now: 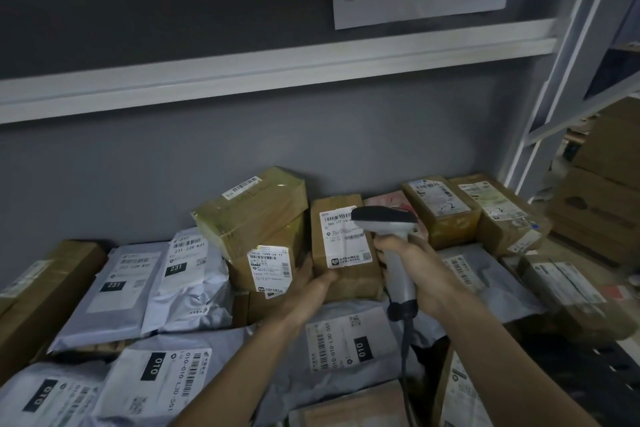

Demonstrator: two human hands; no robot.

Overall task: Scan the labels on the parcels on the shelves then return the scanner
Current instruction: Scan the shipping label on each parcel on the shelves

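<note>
A grey corded barcode scanner (388, 222) is held by its handle in my right hand (419, 270), its head pointing left at the white label (346, 239) of a small brown cardboard parcel (346, 277). My left hand (311, 282) grips that parcel's lower left edge and props it upright. To its left stand two taped brown boxes, the upper one (252, 211) tilted on the lower one (273, 267). Several grey mailer bags with barcode labels, one marked 231 (138, 288) and one marked 010 (349, 343), lie across the shelf.
More labelled brown boxes (443, 208) stand at the back right against the grey wall. A long brown box (38, 295) lies at the far left. A white shelf rail (277, 69) runs overhead and a shelf upright (571, 62) rises at right. The scanner's cable (405, 357) hangs down between parcels.
</note>
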